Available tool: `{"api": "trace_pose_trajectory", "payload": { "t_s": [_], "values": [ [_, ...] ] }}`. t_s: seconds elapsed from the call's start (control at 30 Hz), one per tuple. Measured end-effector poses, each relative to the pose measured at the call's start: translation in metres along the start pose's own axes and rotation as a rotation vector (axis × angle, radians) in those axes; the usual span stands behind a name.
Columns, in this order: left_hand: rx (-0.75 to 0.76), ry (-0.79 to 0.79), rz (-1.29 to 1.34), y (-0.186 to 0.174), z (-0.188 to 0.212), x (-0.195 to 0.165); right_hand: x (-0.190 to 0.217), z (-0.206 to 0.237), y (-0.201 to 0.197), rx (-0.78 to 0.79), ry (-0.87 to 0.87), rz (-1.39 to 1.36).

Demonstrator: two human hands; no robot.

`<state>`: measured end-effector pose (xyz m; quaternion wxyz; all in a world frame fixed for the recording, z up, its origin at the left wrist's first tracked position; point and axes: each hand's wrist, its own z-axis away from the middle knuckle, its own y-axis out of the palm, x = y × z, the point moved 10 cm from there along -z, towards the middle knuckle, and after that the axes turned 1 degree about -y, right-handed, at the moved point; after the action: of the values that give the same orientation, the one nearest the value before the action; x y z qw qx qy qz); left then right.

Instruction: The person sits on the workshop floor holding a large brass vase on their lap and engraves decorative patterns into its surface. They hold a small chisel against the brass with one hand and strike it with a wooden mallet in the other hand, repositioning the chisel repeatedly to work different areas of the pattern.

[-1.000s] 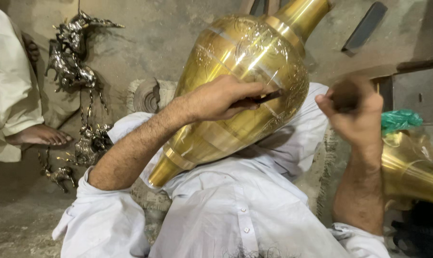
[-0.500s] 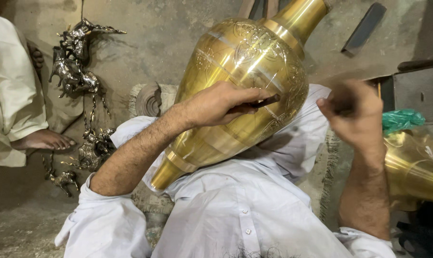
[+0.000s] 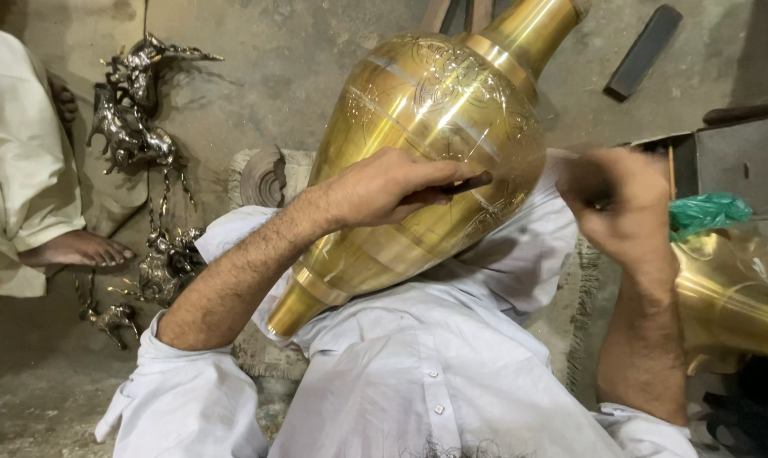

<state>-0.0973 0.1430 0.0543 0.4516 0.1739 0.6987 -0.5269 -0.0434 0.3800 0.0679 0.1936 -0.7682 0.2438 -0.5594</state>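
Observation:
A large brass vase (image 3: 418,153) with engraved patterns lies tilted across my lap, its neck pointing up and right. My left hand (image 3: 392,187) rests on the vase's belly and pinches a thin dark chisel (image 3: 460,184) whose tip touches the metal. My right hand (image 3: 613,203) is blurred just right of the vase, closed around a small dark hammer whose head is hard to make out. I wear white clothes (image 3: 418,373).
Dark metal horse figures (image 3: 138,127) lie on the dusty floor at left, beside another person's bare foot (image 3: 78,250) and pale garment. A second brass vessel (image 3: 731,297) with green plastic (image 3: 706,212) lies at right. A dark flat bar (image 3: 642,51) rests above.
My right hand has swung left towards the chisel and is now blurred close to the vase. My left hand and the vase have stayed in place.

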Motion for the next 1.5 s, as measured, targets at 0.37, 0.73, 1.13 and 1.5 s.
{"api": "trace_pose_trajectory", "payload": {
  "t_s": [0.37, 0.73, 1.13, 1.5],
  "values": [
    [-0.076, 0.117, 0.008, -0.005, 0.007, -0.013, -0.015, 0.016, -0.01, -0.058, 0.014, -0.022],
    [-0.035, 0.007, -0.036, 0.002, 0.009, -0.002, 0.017, 0.011, 0.001, -0.001, -0.194, 0.356],
    [-0.043, -0.009, -0.011, 0.004, 0.014, -0.004, 0.014, 0.004, -0.004, -0.046, -0.093, -0.046],
    [-0.112, 0.042, 0.031, 0.004, 0.02, -0.006, 0.01, 0.016, 0.006, 0.05, -0.149, 0.491]
  ]
}}
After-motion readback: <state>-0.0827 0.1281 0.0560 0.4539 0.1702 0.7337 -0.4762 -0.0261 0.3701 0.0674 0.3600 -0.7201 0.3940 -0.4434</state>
